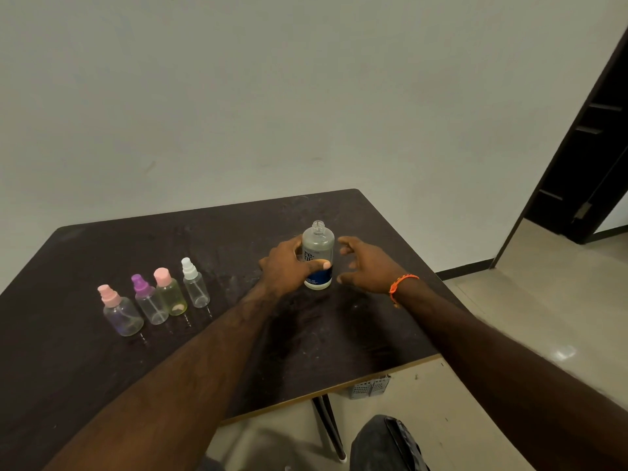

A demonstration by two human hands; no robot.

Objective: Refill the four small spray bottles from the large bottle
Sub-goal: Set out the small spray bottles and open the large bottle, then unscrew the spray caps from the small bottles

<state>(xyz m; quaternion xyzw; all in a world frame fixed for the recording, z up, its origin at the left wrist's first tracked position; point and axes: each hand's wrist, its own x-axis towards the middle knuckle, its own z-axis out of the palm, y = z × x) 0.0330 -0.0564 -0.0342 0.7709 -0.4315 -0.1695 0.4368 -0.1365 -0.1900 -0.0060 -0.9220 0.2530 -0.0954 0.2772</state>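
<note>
The large clear bottle [318,246] with a blue and white label stands upright and uncapped on the dark table [204,239]. My left hand [289,265] grips its body, thumb across the label. My right hand [365,263] hovers just right of the bottle, fingers spread and loosely curled, holding nothing. To the left stand small spray bottles in a row: one with a pale pink sprayer [120,312], one with a purple sprayer [149,304], a yellowish one with a pink cap [170,294], and a clear one with a white sprayer [195,283].
The table's front edge [339,390] runs diagonally below my forearms, with a metal table leg [331,426] under it. A pale wall lies behind the table. A dark doorway [591,158] opens at the right. My knee [387,443] shows at the bottom.
</note>
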